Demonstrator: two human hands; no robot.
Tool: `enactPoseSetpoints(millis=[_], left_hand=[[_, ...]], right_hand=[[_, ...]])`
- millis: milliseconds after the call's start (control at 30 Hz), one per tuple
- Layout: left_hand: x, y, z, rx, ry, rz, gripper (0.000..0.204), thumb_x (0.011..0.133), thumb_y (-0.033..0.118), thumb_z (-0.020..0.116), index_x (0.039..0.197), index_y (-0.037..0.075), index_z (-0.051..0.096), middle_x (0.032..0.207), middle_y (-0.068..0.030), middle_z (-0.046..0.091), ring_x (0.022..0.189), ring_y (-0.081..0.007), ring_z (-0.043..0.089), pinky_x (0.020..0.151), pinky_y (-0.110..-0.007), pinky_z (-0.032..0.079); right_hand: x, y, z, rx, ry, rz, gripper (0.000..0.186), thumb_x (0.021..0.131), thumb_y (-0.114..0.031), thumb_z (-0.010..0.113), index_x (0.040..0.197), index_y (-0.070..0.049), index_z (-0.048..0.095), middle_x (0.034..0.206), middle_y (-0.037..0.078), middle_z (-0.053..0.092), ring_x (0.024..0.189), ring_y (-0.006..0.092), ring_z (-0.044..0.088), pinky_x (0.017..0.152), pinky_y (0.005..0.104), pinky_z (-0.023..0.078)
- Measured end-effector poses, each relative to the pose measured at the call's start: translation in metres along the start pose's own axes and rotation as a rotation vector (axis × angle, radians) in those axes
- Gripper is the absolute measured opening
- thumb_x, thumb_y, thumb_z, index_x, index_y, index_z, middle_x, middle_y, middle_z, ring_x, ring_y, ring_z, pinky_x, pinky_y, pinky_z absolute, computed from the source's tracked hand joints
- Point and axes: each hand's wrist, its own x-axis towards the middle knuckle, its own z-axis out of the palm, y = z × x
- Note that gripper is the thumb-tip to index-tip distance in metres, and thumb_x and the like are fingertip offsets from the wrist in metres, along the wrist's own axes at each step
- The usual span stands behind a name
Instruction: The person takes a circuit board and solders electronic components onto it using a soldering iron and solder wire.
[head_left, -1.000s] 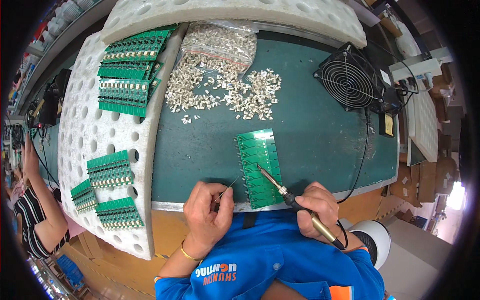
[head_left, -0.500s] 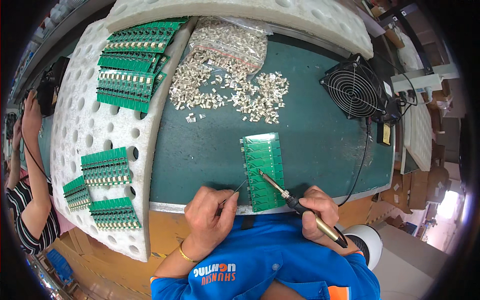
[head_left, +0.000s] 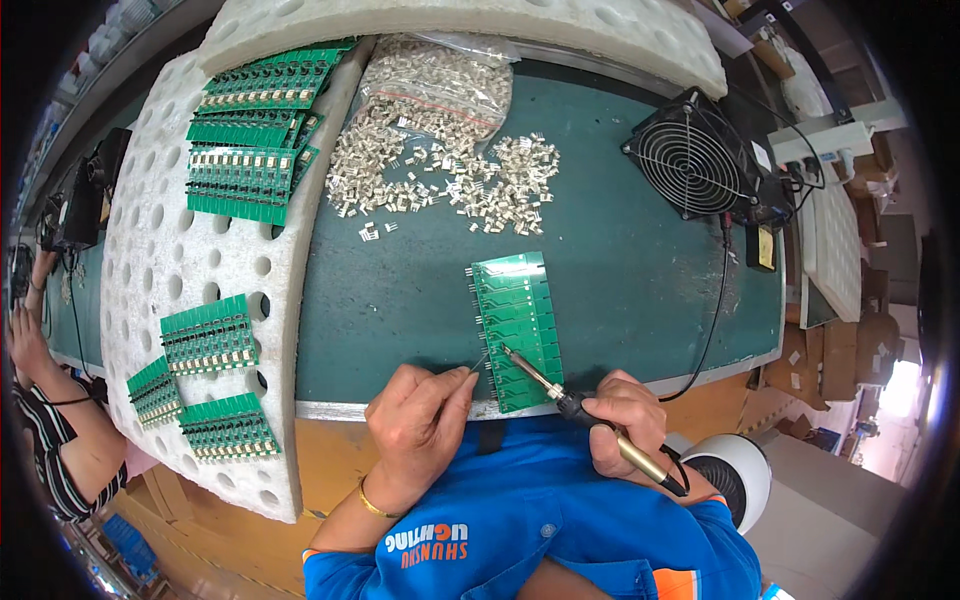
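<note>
A green circuit board panel (head_left: pixel 522 310) lies face down on the dark green mat, with a row of pins along its left edge. My right hand (head_left: pixel 628 420) is closed around a soldering iron (head_left: pixel 577 408), whose tip meets the board left of its middle. Close to that tip, a thin strand of solder wire (head_left: pixel 481 361) reaches the board's left edge. My left hand (head_left: pixel 420 412) pinches this wire between thumb and fingertips, just beside the board's lower left side.
White connectors (head_left: pixel 500 185) lie heaped beyond the board, before an open plastic bag (head_left: pixel 440 85) of more. Populated boards (head_left: pixel 238 185) rest on a white foam sheet (head_left: pixel 150 230) at left. A black fan (head_left: pixel 692 160) stands at right. Another person's arm (head_left: pixel 75 400) is far left.
The iron's tip has moved slightly down along the pin row. The whole bench view has shifted a little leftward and up. At far left, the other person's arms have lowered.
</note>
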Motion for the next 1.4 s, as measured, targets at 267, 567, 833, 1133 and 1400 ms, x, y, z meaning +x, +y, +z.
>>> enactPoseSetpoints(millis=[267, 567, 833, 1133, 1400], left_hand=[[-0.003, 0.002, 0.005, 0.042, 0.021, -0.005, 0.014, 0.074, -0.004, 0.079, 0.086, 0.001, 0.073, 0.067, -0.0049, 0.056, 0.056, -0.0122, 0.052, 0.049, -0.025, 0.041], [-0.002, 0.006, 0.007, 0.078, 0.04, -0.007, 0.011, 0.074, -0.001, 0.079, 0.083, 0.003, 0.073, 0.064, -0.0066, 0.055, 0.051, -0.0151, 0.053, 0.046, -0.028, 0.041], [-0.002, 0.008, 0.009, 0.067, 0.056, -0.026, 0.01, 0.075, -0.002, 0.078, 0.083, 0.002, 0.073, 0.064, -0.0061, 0.055, 0.05, -0.0137, 0.052, 0.046, -0.027, 0.041], [-0.001, 0.007, 0.009, 0.046, 0.039, -0.039, 0.011, 0.075, -0.004, 0.078, 0.083, 0.002, 0.073, 0.064, -0.0034, 0.054, 0.054, -0.01, 0.049, 0.047, -0.025, 0.038], [0.001, 0.007, 0.011, 0.039, 0.048, -0.002, 0.011, 0.074, -0.004, 0.077, 0.082, 0.003, 0.073, 0.062, -0.004, 0.054, 0.051, -0.0114, 0.049, 0.047, -0.026, 0.039]], right_hand=[[-0.005, 0.004, 0.008, 0.011, 0.045, -0.027, 0.02, 0.084, -0.011, 0.07, 0.097, 0.002, 0.061, 0.064, 0.01, 0.059, 0.049, 0.0224, 0.052, 0.049, 0.0341, 0.043], [-0.005, 0.006, 0.013, 0.004, 0.08, -0.034, 0.02, 0.083, -0.012, 0.072, 0.094, 0.002, 0.063, 0.064, 0.009, 0.059, 0.049, 0.021, 0.054, 0.048, 0.0328, 0.041], [-0.003, 0.005, 0.01, 0.03, 0.077, 0.01, 0.019, 0.08, -0.008, 0.072, 0.093, 0.002, 0.063, 0.065, 0.009, 0.06, 0.05, 0.021, 0.054, 0.049, 0.0328, 0.042], [-0.001, 0.006, 0.01, 0.034, 0.05, -0.006, 0.021, 0.076, -0.003, 0.072, 0.094, 0.002, 0.064, 0.067, 0.01, 0.061, 0.051, 0.0213, 0.055, 0.049, 0.0327, 0.042], [0.002, 0.004, 0.007, 0.019, 0.019, 0.014, 0.021, 0.077, -0.005, 0.073, 0.094, 0.003, 0.064, 0.068, 0.01, 0.061, 0.052, 0.0213, 0.056, 0.05, 0.0324, 0.044]])
